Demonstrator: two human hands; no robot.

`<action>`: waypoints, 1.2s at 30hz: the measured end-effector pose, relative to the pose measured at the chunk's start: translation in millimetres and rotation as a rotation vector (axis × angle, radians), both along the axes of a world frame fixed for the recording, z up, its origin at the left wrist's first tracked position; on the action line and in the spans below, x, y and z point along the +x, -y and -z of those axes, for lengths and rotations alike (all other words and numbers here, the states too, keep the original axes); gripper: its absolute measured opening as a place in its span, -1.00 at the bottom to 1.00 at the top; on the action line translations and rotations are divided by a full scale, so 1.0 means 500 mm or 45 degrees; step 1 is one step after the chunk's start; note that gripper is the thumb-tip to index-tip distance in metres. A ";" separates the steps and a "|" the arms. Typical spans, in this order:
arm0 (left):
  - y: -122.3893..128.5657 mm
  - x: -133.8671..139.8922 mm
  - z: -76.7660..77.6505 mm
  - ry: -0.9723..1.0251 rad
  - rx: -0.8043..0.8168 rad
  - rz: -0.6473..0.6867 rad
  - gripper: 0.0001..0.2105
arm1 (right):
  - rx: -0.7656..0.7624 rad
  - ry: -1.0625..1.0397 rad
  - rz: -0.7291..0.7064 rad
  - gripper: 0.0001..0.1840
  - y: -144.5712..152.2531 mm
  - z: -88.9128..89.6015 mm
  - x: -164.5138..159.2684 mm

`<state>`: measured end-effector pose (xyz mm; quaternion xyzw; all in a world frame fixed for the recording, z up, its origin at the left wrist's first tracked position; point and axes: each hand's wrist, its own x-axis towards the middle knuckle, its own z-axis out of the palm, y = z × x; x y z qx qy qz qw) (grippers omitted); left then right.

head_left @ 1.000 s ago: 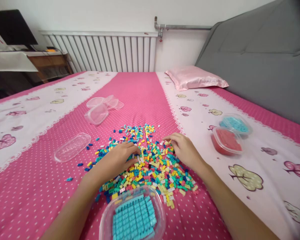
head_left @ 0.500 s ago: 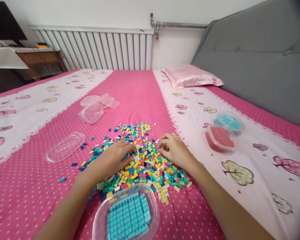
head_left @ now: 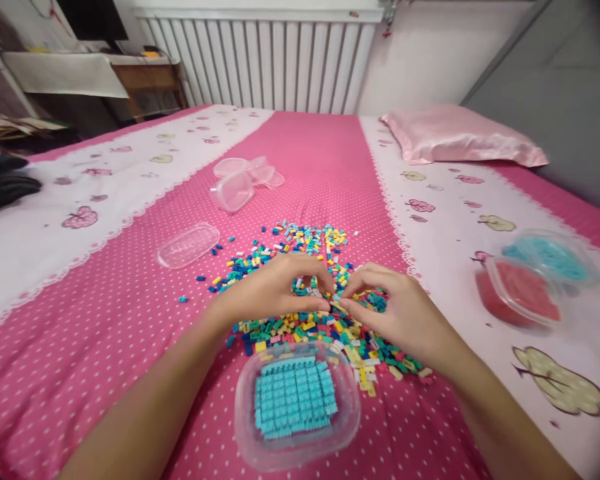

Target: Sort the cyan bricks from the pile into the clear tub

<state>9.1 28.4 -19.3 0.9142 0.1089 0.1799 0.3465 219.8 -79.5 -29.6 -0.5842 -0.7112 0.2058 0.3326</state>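
My left hand is over a spread pile of small coloured toy bricks, its thumb and fingers curled toward each other. Whatever lies between those tips is too small to make out. Facing it, close to its fingertips, my right hand pinches thumb and forefinger together, with a small yellowish toy brick at the tips. In front of both hands stands a clear plastic tub, holding a neat block of turquoise bricks fitted in rows.
A clear lid lies left of the pile. Farther back are several empty clear containers. At right, a tub of red pieces stands beside a tub of blue pieces. A pink pillow rests on the bedspread.
My hands have come together over the pile, their fingertips now close to each other; before, they were apart among the bricks. The view has turned left and tilted down.
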 end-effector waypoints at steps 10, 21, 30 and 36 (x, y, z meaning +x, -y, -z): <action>0.005 0.004 0.002 -0.064 -0.062 0.114 -0.88 | -0.002 0.059 -0.081 -0.94 0.023 -0.010 -0.025; 0.005 0.007 0.007 -0.098 -0.123 0.227 -0.93 | 0.196 0.387 -0.031 -0.95 0.064 -0.024 -0.054; 0.005 0.006 0.012 -0.148 -0.040 0.271 -0.93 | 0.132 0.407 -0.044 -0.98 0.074 -0.022 -0.057; 0.009 0.008 0.012 -0.200 -0.071 0.286 -0.92 | 0.155 0.491 -0.036 -0.96 0.084 -0.020 -0.069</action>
